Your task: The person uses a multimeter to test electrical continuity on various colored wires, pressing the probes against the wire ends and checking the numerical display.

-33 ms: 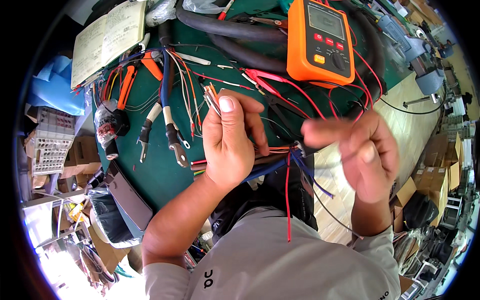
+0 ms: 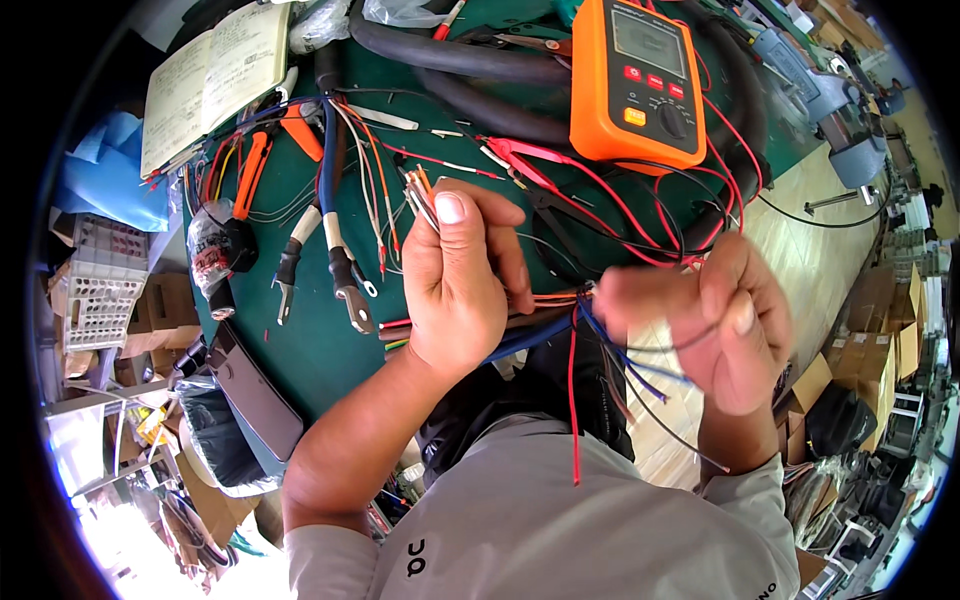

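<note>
Head view: left hand clamps the wire bundle, stripped ends protruding. Right hand, blurred, pinches loose strands. Sorting appears unfinished.

Ahead of my left hand, the green mat is crowded: orange meter with red leads to the right, black hoses behind, orange pliers and lugged cables to the left. I see bare mat only below those cables. Loose wires hang between my left and right hand.
</note>
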